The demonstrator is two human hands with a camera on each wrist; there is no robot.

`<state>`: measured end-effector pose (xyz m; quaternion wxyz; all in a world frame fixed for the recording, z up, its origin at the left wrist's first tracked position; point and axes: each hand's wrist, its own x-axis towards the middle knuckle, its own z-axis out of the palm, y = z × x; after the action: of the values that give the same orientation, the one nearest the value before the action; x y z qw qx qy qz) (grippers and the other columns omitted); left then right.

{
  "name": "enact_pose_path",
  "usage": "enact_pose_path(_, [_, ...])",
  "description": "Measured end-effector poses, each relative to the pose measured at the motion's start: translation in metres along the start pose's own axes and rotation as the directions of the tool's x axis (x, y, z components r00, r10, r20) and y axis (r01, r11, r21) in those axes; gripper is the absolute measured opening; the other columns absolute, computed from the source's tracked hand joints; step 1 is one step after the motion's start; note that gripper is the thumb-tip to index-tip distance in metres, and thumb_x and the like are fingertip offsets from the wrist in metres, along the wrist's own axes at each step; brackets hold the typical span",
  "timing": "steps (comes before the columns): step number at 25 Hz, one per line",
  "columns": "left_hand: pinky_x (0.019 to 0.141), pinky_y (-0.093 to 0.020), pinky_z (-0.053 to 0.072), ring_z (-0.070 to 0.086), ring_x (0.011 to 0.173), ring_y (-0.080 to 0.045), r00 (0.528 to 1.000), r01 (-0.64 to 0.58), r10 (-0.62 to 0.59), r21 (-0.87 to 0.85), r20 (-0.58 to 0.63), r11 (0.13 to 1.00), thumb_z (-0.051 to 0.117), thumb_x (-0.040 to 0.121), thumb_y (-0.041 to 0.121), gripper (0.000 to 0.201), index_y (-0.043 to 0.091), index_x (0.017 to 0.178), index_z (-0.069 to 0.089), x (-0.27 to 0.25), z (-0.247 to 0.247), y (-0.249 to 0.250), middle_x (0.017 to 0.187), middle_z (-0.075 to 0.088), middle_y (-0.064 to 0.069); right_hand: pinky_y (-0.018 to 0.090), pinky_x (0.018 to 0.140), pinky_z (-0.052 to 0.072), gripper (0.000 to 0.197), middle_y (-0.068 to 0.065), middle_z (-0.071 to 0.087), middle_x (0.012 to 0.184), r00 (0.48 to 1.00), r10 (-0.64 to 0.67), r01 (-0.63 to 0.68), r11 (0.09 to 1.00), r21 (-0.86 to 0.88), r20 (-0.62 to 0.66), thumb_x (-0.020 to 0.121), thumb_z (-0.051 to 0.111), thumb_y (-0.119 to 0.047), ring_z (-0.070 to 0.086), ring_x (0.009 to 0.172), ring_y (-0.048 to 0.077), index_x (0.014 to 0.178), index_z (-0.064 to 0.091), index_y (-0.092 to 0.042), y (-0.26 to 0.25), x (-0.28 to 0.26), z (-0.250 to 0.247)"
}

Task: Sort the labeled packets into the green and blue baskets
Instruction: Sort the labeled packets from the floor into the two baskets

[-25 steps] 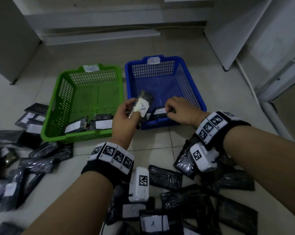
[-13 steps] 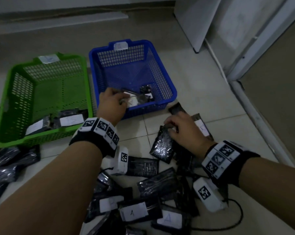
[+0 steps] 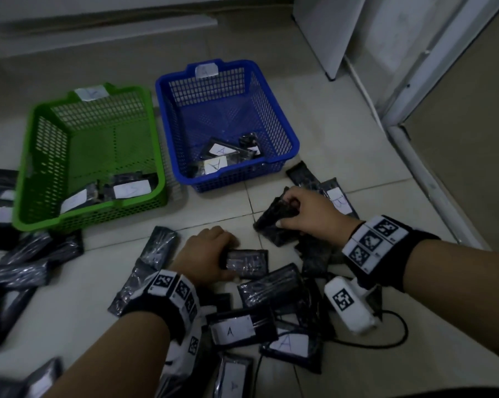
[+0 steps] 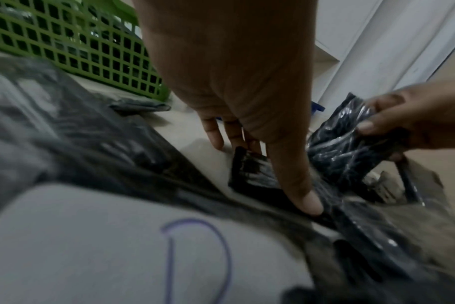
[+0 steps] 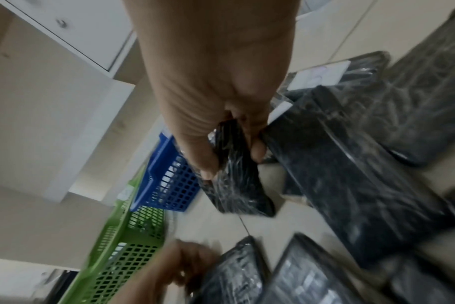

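The fingers [image 5: 257, 152] of the right hand [image 3: 308, 214] are curled round a black plastic-wrapped packet [image 3: 274, 222], thumb on one face and the rest on the other, and its near end is tilted up off the floor tiles [image 3: 213, 208]; no label shows on the side facing the cameras. The fingers [image 4: 296, 185] of the left hand [image 3: 205, 257] reach down, fairly straight, onto the end of a second black packet [image 3: 246, 261] lying flat in the pile, the thumb at its near edge; whether they have closed on it yet I cannot tell. Half a second ago the left hand was at the blue basket [image 3: 282, 130] with a packet, and the right was only feeling among the pile; now the left has come back to the floor and the blue basket holds packets marked A [image 3: 213, 165], so that drop looks finished and a new round of picking has begun. The green basket [image 3: 93, 202] just beside it holds a few labelled packets, their letters too faint to read. Many packets are scattered around both arms, among them one marked B [image 3: 338, 201] just behind the right hand and one marked A [image 3: 233, 330] by the left wrist, so most of the sorting appears to lie ahead. The lifted packet probably needs turning to show its letter.
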<state>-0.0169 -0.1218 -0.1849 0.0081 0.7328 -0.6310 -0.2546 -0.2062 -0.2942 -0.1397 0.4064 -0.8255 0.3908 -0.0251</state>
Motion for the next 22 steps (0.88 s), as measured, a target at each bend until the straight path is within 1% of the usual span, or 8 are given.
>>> enact_pose_path(2, [0.082, -0.03, 0.041, 0.051, 0.097, -0.016, 1.0, 0.014, -0.014, 0.002, 0.023, 1.0, 0.077, 0.061, 0.053, 0.054, 0.026, 0.103, 0.057, -0.002, -0.007, -0.003, 0.102, 0.054, 0.005, 0.023, 0.061, 0.042, 0.034, 0.005, 0.059, 0.088, 0.999, -0.047, 0.048, 0.998, 0.052, -0.023, 0.075, 0.077, -0.021, 0.053, 0.073, 0.015, 0.094, 0.052, -0.01, -0.011, 0.0, -0.004])
enact_pose_path(4, [0.072, -0.026, 0.039, 0.055, 0.09, -0.021, 0.996, -0.002, -0.013, -0.167, -0.086, 0.986, 0.077, 0.065, 0.03, 0.03, 0.023, 0.083, 0.054, -0.003, -0.018, -0.003, 0.09, 0.053, 0.003, 0.024, 0.062, 0.048, 0.028, 0.006, 0.058, 0.09, 0.992, -0.12, 0.122, 0.981, 0.15, -0.023, 0.077, 0.072, -0.009, 0.056, 0.075, 0.015, 0.089, 0.047, -0.012, -0.022, 0.002, -0.007])
enact_pose_path(7, [0.06, -0.022, 0.033, 0.053, 0.077, -0.022, 0.941, -0.032, -0.087, -0.343, -0.327, 0.939, 0.066, 0.071, 0.012, 0.027, 0.021, 0.076, 0.04, -0.005, -0.033, -0.007, 0.084, 0.051, 0.002, 0.039, 0.083, 0.05, 0.033, 0.008, 0.055, 0.097, 0.936, -0.343, 0.35, 0.932, 0.092, -0.08, 0.07, 0.068, -0.002, 0.058, 0.1, 0.025, 0.08, 0.042, -0.019, -0.033, 0.006, -0.009])
enact_pose_path(10, [0.056, -0.028, 0.029, 0.045, 0.07, -0.019, 0.873, -0.003, -0.171, -0.355, -0.457, 0.935, 0.064, 0.07, 0.014, 0.031, 0.02, 0.079, 0.036, -0.008, -0.044, -0.008, 0.08, 0.05, 0.003, 0.021, 0.089, 0.045, 0.035, 0.004, 0.05, 0.108, 0.847, -0.505, 0.501, 0.863, -0.072, -0.162, 0.068, 0.072, -0.003, 0.051, 0.117, 0.022, 0.078, 0.044, -0.021, -0.038, 0.005, -0.004])
enact_pose_path(12, [0.062, -0.028, 0.03, 0.039, 0.076, -0.017, 0.818, -0.095, -0.106, -0.315, -0.566, 0.944, 0.064, 0.063, 0.018, 0.034, 0.019, 0.08, 0.036, -0.01, -0.048, -0.008, 0.083, 0.042, 0.003, 0.005, 0.089, 0.035, 0.032, 0.003, 0.046, 0.113, 0.834, -0.509, 0.505, 0.86, -0.077, -0.21, 0.068, 0.073, -0.002, 0.043, 0.127, 0.014, 0.079, 0.048, -0.017, -0.038, 0.002, -0.002])
enact_pose_path(16, [0.072, -0.024, 0.033, 0.04, 0.084, -0.016, 0.757, -0.158, -0.086, -0.309, -0.647, 0.938, 0.058, 0.063, 0.028, 0.032, 0.016, 0.088, 0.042, -0.008, -0.051, -0.012, 0.09, 0.041, 0.002, 0.002, 0.092, 0.032, 0.035, -0.001, 0.041, 0.113, 0.864, -0.445, 0.453, 0.891, -0.021, -0.235, 0.065, 0.075, -0.002, 0.04, 0.127, 0.01, 0.08, 0.048, -0.018, -0.036, 0.009, -0.002])
enact_pose_path(20, [0.065, -0.02, 0.043, 0.051, 0.066, -0.004, 0.76, -0.2, -0.229, -0.554, -0.608, 0.808, 0.072, 0.069, 0.013, 0.051, 0.027, 0.107, 0.041, -0.003, -0.058, -0.009, 0.103, 0.051, 0.007, -0.002, 0.092, 0.028, 0.041, 0.007, 0.043, 0.113, 0.902, -0.376, 0.388, 0.921, 0.019, -0.212, 0.06, 0.08, -0.006, 0.043, 0.118, 0.013, 0.083, 0.048, -0.015, -0.038, 0.012, -0.004])
enact_pose_path(22, [0.071, -0.011, 0.046, 0.054, 0.071, 0.006, 0.763, -0.211, -0.262, -0.61, -0.591, 0.764, 0.074, 0.07, 0.009, 0.062, 0.027, 0.12, 0.043, 0.0, -0.062, -0.006, 0.113, 0.053, 0.01, -0.003, 0.09, 0.028, 0.047, 0.008, 0.043, 0.113, 0.917, -0.342, 0.357, 0.933, 0.039, -0.206, 0.056, 0.085, -0.013, 0.043, 0.11, 0.013, 0.083, 0.047, -0.019, -0.039, 0.012, -0.005])
